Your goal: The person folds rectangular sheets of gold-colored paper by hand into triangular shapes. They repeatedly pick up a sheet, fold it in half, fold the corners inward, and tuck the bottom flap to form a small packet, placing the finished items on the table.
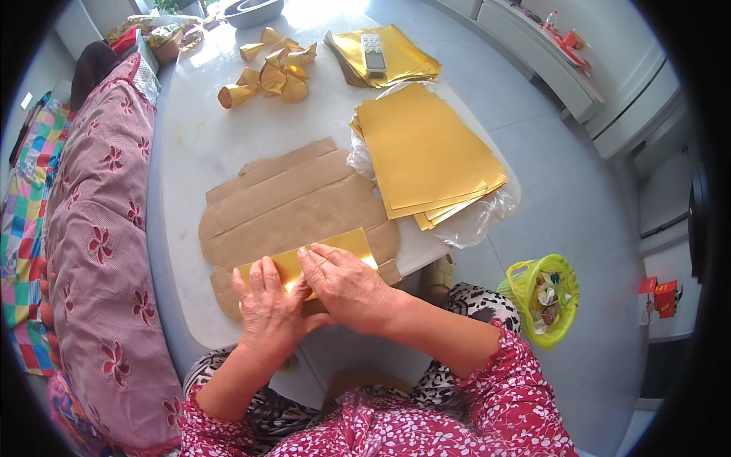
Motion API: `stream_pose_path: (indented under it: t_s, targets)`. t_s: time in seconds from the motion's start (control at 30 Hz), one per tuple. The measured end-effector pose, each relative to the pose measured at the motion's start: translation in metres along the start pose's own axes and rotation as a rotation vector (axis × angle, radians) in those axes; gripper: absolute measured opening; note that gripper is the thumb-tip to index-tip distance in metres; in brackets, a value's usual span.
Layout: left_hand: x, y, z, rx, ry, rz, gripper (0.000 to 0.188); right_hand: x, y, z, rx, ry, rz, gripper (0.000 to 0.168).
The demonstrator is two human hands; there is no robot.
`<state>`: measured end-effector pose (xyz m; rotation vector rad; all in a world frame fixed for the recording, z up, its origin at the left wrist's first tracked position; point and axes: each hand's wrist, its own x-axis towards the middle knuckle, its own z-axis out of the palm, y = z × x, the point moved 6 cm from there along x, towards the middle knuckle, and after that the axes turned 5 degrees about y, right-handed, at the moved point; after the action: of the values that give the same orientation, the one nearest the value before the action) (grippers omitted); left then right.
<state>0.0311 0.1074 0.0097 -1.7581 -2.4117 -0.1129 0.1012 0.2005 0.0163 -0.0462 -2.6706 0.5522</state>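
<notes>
A folded sheet of gold paper [351, 244] lies on a flattened piece of brown cardboard [291, 194] at the table's near edge. My left hand [268, 303] rests on the paper's left part, fingers spread and pointing away from me. The fingertips of my right hand [337, 283] press on the middle of the paper. Both thumbs come close together at its near side, where the hands hide part of the near edge. To the right, a stack of flat gold paper sheets [428, 148] sits partly on clear plastic wrapping [480, 220].
Several folded gold paper pieces [280, 68] stand at the table's far side. A remote control [373, 54] lies on another gold paper stack [408, 51]. A sofa with a pink cover [108, 228] borders the left; a yellow-green waste basket [514, 277] stands on the floor at right.
</notes>
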Motion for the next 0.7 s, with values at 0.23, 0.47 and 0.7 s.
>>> stream_pose_path:
  t_s: [0.23,0.47,0.7]
  targets:
    - [-0.023,0.035,0.018,-0.089,0.011,0.145,0.126,-0.004,0.002,0.008,-0.160,-0.049,-0.093,0.065]
    - [-0.049,0.028,0.016,0.001,-0.102,0.092,0.125,-0.013,-0.004,0.011,-0.174,-0.125,-0.167,0.079]
    - [-0.068,-0.007,0.000,0.162,-0.175,-0.021,0.117,-0.019,-0.003,0.013,-0.100,-0.205,-0.167,0.091]
